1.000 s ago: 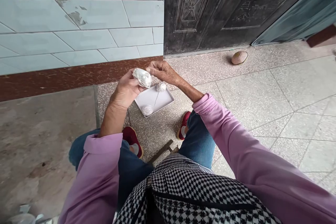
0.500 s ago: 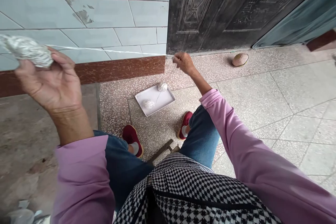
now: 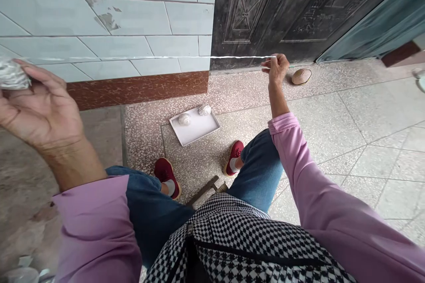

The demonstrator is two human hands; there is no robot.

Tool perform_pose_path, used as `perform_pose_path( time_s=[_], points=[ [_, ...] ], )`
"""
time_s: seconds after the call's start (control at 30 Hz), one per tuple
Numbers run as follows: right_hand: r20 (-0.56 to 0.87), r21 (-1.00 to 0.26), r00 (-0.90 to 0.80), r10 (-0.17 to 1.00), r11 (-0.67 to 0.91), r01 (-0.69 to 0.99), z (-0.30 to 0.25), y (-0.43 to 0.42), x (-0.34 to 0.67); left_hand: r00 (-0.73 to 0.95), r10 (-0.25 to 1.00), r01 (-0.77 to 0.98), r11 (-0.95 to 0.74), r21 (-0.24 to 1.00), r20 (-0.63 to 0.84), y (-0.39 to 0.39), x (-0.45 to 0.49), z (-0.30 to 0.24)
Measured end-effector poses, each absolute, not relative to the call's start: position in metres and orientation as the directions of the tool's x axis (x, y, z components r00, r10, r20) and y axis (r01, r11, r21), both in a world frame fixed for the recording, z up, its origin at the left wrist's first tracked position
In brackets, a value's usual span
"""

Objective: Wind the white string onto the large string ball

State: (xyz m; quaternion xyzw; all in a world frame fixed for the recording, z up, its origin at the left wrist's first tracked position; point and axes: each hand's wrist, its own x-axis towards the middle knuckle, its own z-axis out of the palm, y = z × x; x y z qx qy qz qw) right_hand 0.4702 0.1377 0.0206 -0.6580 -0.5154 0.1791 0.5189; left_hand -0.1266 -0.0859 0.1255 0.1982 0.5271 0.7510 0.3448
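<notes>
1. Head view: thread (image 3: 149, 57) runs taut between both hands; left hand (image 3: 40, 106) has its grip clamped on a silvery ball (image 3: 11, 77), and right hand (image 3: 277, 67) pinches the thread near the door (image 3: 265, 4).
2. I judge drawing out is the step in hand; winding next calls for steady tension.

A white tray (image 3: 199, 133) lies flat on the speckled terrazzo floor (image 3: 332, 110). Inside it, along its far edge, rests one whitish ball (image 3: 184, 119), and a second ball (image 3: 205, 110) sits at the far right corner, apart from the first. Behind the tray rises a pale blue tiled wall (image 3: 133, 17) with chipped spots and a red-brown skirting band (image 3: 139, 86) at its foot. Behind the tray to the right stands a dark embossed door (image 3: 265, 9). A round tan object (image 3: 301, 76) lies at the door's foot, well right of the tray. Left of the tray the ground is bare grey concrete (image 3: 26, 212).
</notes>
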Motion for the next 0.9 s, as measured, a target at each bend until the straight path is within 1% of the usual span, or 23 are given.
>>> perform_pose_path(
  time_s=[0.07,0.13,0.2,0.27,0.3,0.37,0.4,0.43,0.47,0.53,0.57,0.6,0.67,0.7,0.77,0.9],
  points=[
    [0.303,-0.882,0.525,0.795,0.026,0.470,0.022,0.129,0.485,-0.647,0.759,-0.300,-0.339,0.892,0.071,-0.076,-0.120,0.114],
    [0.271,-0.903,0.632,0.726,-0.034,0.427,0.025,0.120,0.495,-0.637,0.756,-0.281,-0.406,0.870,0.148,-0.059,-0.119,0.096],
    [0.224,-0.910,0.678,0.700,-0.098,0.402,0.027,0.112,0.498,-0.594,0.794,-0.301,-0.367,0.880,0.128,-0.039,-0.115,0.077],
    [0.182,-0.898,0.667,0.723,-0.154,0.412,0.029,0.105,0.491,-0.541,0.836,-0.328,-0.312,0.892,0.094,-0.025,-0.105,0.062],
    [0.165,-0.880,0.629,0.760,-0.174,0.442,0.029,0.102,0.483,-0.470,0.878,-0.327,-0.269,0.906,0.091,-0.020,-0.097,0.057],
    [0.157,-0.870,0.548,0.822,-0.148,0.471,0.030,0.098,0.461,-0.283,0.958,-0.300,-0.136,0.944,0.048,-0.018,-0.076,0.051],
    [0.153,-0.871,0.447,0.882,-0.094,0.483,0.031,0.096,0.447,-0.230,0.973,-0.287,-0.089,0.954,0.022,-0.020,-0.064,0.049],
    [0.141,-0.882,0.299,0.944,-0.017,0.470,0.031,0.094,0.430,-0.185,0.983,-0.276,-0.054,0.960,0.002,-0.022,-0.052,0.048],
    [0.127,-0.897,0.169,0.978,0.040,0.441,0.031,0.091,0.411,-0.148,0.989,-0.272,-0.031,0.962,-0.010,-0.024,-0.040,0.047],
    [0.113,-0.912,0.018,0.993,0.097,0.399,0.030,0.083,0.369,-0.082,0.996,-0.259,0.015,0.966,-0.038,-0.028,-0.020,0.045],
    [0.103,-0.920,-0.058,0.993,0.117,0.374,0.027,0.077,0.346,-0.052,0.997,-0.258,0.033,0.966,-0.048,-0.029,-0.011,0.044],
    [0.088,-0.935,-0.194,0.977,0.148,0.321,0.024,0.070,0.324,-0.035,0.998,-0.261,0.041,0.964,-0.052,-0.029,-0.005,0.043],
    [0.078,-0.960,-0.447,0.891,0.188,0.207,0.015,0.054,0.282,-0.021,0.999,-0.279,0.035,0.960,-0.043,-0.028,0.005,0.041],
    [0.081,-0.970,-0.513,0.854,0.185,0.155,0.010,0.045,0.264,-0.025,0.999,-0.292,0.025,0.956,-0.033,-0.028,0.008,0.039],
    [0.074,-0.984,-0.574,0.815,0.155,0.093,-0.001,0.028,0.237,-0.032,0.999,-0.318,0.008,0.948,-0.019,-0.026,0.012,0.037],
    [0.011,-0.997,-0.647,0.763,0.061,0.056,-0.012,-0.002,0.217,-0.041,0.999,-0.333,-0.006,0.943,-0.008,-0.022,0.012,0.032]
  ],
)
